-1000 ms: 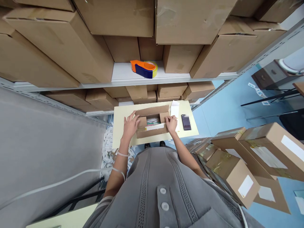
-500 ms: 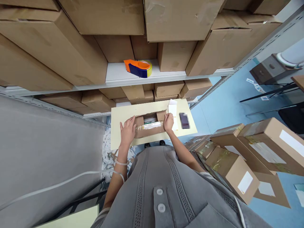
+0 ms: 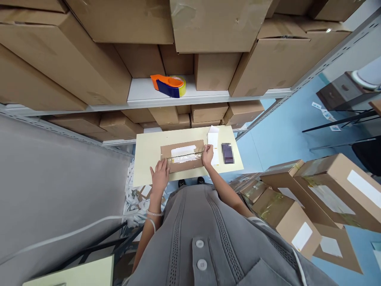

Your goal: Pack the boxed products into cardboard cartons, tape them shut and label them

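A cardboard box lies on the cream table in front of me. Both its top flaps are folded down and meet along a seam, with white label pieces and shiny clear tape across them; the contents are hidden. At the near left corner, my left hand rests with fingers stretched onto the box and thumb apart. My right hand is curled on the right end of the box, its fingertips partly hidden. Just right of that hand lies a white paper slip.
A dark, pixelated flat object lies at the right of the table. An orange and blue tape dispenser sits on the shelf among cardboard boxes. Stacked labelled cartons stand to my right; scrap paper litters the floor at left.
The box's flaps have come down over the opening, covering the contents seen before. My left hand has slid lower at the left corner; my right hand stays at the right end.
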Demonstrator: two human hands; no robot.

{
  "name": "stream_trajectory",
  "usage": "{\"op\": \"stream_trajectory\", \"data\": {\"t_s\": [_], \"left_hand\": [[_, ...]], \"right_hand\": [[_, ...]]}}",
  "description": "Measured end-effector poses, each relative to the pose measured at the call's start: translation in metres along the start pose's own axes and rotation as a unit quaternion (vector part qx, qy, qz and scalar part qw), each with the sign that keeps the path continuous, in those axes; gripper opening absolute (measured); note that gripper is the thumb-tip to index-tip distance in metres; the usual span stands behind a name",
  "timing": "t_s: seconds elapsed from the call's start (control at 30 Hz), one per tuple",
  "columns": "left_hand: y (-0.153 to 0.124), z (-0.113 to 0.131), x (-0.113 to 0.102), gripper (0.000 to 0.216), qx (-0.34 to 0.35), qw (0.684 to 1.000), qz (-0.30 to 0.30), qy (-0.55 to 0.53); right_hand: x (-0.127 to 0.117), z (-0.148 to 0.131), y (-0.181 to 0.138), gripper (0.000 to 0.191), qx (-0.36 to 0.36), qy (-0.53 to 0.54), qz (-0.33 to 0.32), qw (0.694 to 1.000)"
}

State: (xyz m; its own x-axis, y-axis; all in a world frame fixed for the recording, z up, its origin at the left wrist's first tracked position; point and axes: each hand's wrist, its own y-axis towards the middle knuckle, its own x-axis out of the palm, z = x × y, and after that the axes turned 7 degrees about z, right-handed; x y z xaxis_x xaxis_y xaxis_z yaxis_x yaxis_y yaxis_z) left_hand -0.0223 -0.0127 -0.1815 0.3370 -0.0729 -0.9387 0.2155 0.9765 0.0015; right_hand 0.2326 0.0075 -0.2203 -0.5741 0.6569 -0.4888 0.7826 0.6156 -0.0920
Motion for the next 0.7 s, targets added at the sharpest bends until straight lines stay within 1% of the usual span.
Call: {"op": "stream_trajectory", "data": {"t_s": [0.07, 0.17, 0.27, 0.33, 0.43, 0.5, 0.57, 0.7], "left_hand": [[0.000, 0.006, 0.003, 0.054, -0.012, 1.000, 0.016, -0.001], [-0.001, 0.015, 0.007, 0.053, -0.033, 0.999, 0.036, 0.003], [-0.001, 0.021, 0.012, 0.052, -0.053, 0.997, 0.059, -0.002], [-0.001, 0.022, 0.017, 0.051, -0.071, 0.993, 0.089, -0.008], [0.000, 0.017, 0.023, 0.049, -0.099, 0.987, 0.120, -0.032], [0.002, 0.011, 0.027, 0.049, -0.107, 0.986, 0.114, -0.066], [0.006, 0.004, 0.028, 0.049, -0.111, 0.984, 0.096, -0.105], [0.013, -0.005, 0.025, 0.051, -0.090, 0.975, 0.084, -0.184]], "right_hand": [[0.000, 0.000, 0.001, 0.026, 0.007, 0.005, -0.009, 1.000], [-0.003, 0.005, -0.001, 0.034, 0.020, 0.018, -0.026, 0.999], [-0.010, 0.017, -0.006, 0.038, -0.002, 0.023, -0.046, 0.999], [-0.016, 0.025, -0.008, 0.041, -0.016, 0.013, -0.065, 0.998], [-0.020, 0.033, -0.008, 0.043, -0.013, -0.001, -0.088, 0.996], [-0.021, 0.032, -0.005, 0.043, -0.004, 0.001, -0.095, 0.996], [-0.020, 0.028, -0.002, 0.043, 0.006, 0.006, -0.097, 0.995], [-0.014, 0.019, -0.005, 0.048, 0.023, 0.019, -0.080, 0.996]]}}
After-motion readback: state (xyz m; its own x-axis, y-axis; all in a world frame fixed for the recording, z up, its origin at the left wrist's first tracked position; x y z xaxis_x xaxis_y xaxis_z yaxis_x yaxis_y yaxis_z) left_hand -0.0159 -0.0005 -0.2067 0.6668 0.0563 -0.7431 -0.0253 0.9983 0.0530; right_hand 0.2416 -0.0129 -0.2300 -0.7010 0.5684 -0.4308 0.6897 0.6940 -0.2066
